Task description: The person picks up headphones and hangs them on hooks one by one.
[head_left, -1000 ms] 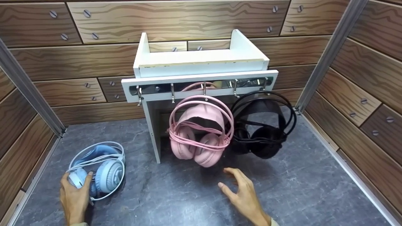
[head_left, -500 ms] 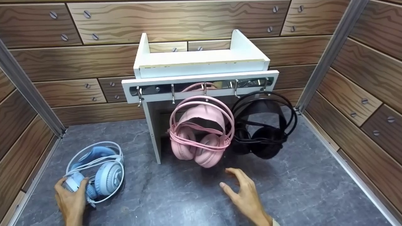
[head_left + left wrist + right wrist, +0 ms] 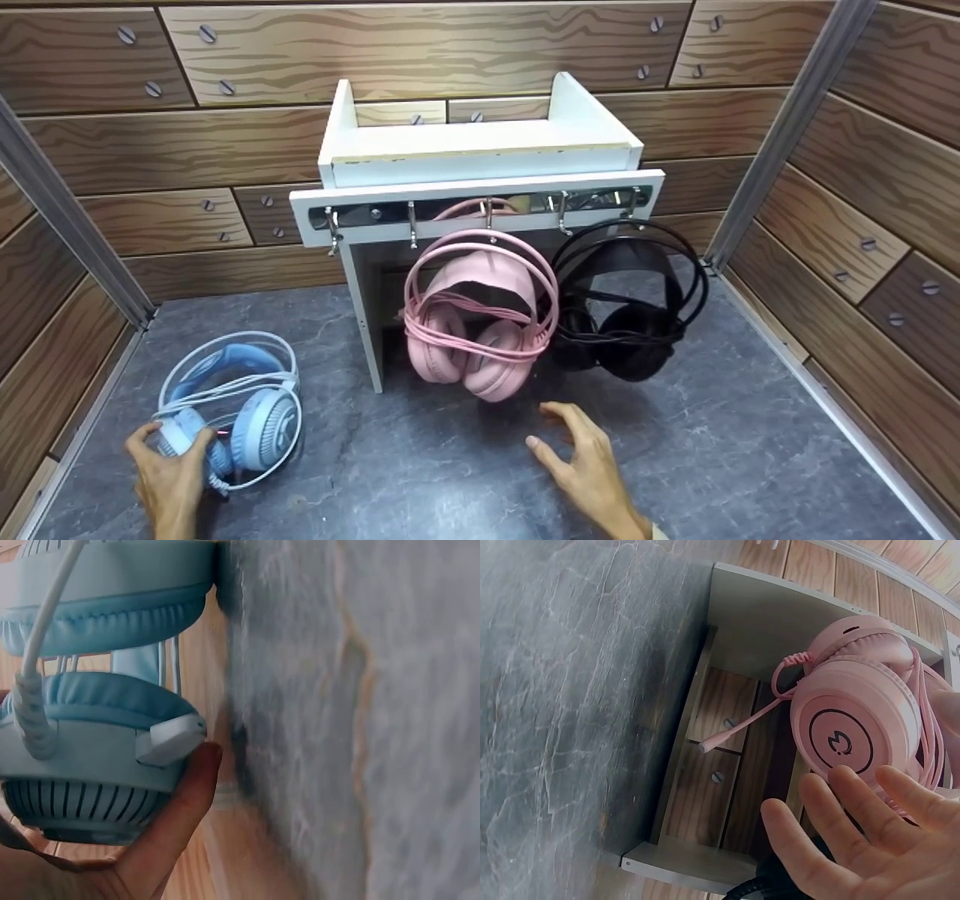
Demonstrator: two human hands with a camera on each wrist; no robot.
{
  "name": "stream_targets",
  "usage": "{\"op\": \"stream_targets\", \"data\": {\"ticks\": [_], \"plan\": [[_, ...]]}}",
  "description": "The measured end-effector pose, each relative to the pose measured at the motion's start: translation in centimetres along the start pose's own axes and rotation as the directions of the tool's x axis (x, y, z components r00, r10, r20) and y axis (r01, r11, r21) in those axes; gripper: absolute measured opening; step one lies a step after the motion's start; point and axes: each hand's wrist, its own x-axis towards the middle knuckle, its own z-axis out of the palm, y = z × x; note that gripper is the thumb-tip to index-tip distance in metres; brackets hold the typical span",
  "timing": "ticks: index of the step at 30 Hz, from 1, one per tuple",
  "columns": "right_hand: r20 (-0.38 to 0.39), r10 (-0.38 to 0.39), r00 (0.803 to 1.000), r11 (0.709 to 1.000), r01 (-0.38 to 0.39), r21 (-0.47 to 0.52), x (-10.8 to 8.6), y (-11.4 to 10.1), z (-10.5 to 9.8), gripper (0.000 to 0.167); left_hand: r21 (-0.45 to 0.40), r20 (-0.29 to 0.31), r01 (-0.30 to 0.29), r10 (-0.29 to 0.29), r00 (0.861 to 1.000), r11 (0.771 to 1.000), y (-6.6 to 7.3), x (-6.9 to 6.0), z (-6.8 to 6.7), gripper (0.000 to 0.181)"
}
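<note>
At the lower left, my left hand [image 3: 169, 474] grips the near ear cup of the light blue headphones [image 3: 264, 429]. In the left wrist view, the thumb presses beside a small white stub on that ear cup [image 3: 90, 750]; most other fingers are hidden. White cable is wrapped round these headphones, which sit low at the floor. My right hand [image 3: 586, 469] hovers with nothing held, fingers loosely bent, below the pink headphones [image 3: 487, 270]. Those hang from the middle of a hook rail [image 3: 450, 208]. Black headphones [image 3: 637, 341] hang at the rail's right end.
The hook rail is fixed across the front of a white shelf unit [image 3: 487, 135]. Its left side panel [image 3: 362, 315] reaches down to the grey marbled floor [image 3: 420, 465]. Wood-patterned walls [image 3: 420, 45] enclose the back and both sides. A pink microphone boom [image 3: 739, 727] sticks out from the pink headphones.
My left hand has shifted a little left and nearer, still gripping the blue headphones. Their headband and cups have tilted slightly. The right hand has barely moved; the hanging headphones stay put.
</note>
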Motion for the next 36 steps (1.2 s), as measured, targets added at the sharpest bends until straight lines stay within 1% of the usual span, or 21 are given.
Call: {"op": "stream_targets", "data": {"ticks": [6, 11, 14, 17, 21, 23, 28, 30, 34, 36], "plan": [[-0.010, -0.015, 1.000, 1.000, 0.015, 0.002, 0.0, 0.1, 0.0, 0.035, 0.054, 0.076, -0.004, 0.000, 0.997, 0.999, 0.0, 0.2, -0.1, 0.087], [-0.010, -0.015, 1.000, 1.000, 0.015, -0.003, -0.1, 0.2, 0.0, 0.034, 0.056, 0.139, -0.015, 0.007, 0.990, 0.998, -0.2, 0.4, -0.2, 0.099], [-0.009, -0.014, 1.000, 1.000, 0.014, -0.005, -0.1, 0.2, -0.1, 0.034, 0.064, 0.181, -0.017, 0.005, 0.983, 0.998, -0.1, 0.6, -0.3, 0.102], [-0.009, -0.016, 1.000, 1.000, 0.016, -0.007, -0.1, 0.1, -0.1, 0.035, 0.075, 0.200, -0.049, 0.033, 0.979, 0.996, 0.2, 0.6, -0.3, 0.099], [-0.019, -0.019, 1.000, 1.000, 0.018, -0.011, -0.2, 0.2, -0.1, 0.035, 0.098, 0.190, -0.117, 0.097, 0.977, 0.988, 0.5, 0.5, -0.2, 0.092], [-0.019, -0.022, 1.000, 1.000, 0.022, -0.008, -0.2, 0.2, -0.1, 0.035, 0.099, 0.181, -0.131, 0.112, 0.977, 0.986, 0.5, 0.3, -0.1, 0.087], [-0.015, -0.035, 0.999, 0.999, 0.035, 0.011, -0.1, 0.2, -0.1, 0.035, 0.055, 0.137, -0.113, 0.104, 0.985, 0.992, 0.4, -0.1, -0.1, 0.079], [-0.019, -0.044, 0.999, 0.999, 0.044, 0.021, 0.0, 0.1, -0.1, 0.036, 0.027, 0.114, -0.118, 0.114, 0.987, 0.993, 0.6, -0.2, -0.2, 0.079], [-0.029, -0.060, 0.998, 0.998, 0.061, 0.029, 0.1, 0.0, -0.1, 0.039, -0.027, 0.063, -0.152, 0.153, 0.986, 0.988, 1.0, -0.4, -0.4, 0.079], [-0.034, -0.066, 0.997, 0.997, 0.067, 0.029, 0.2, 0.1, -0.1, 0.040, -0.048, 0.037, -0.151, 0.153, 0.988, 0.987, 1.1, -0.5, -0.5, 0.080]]}}
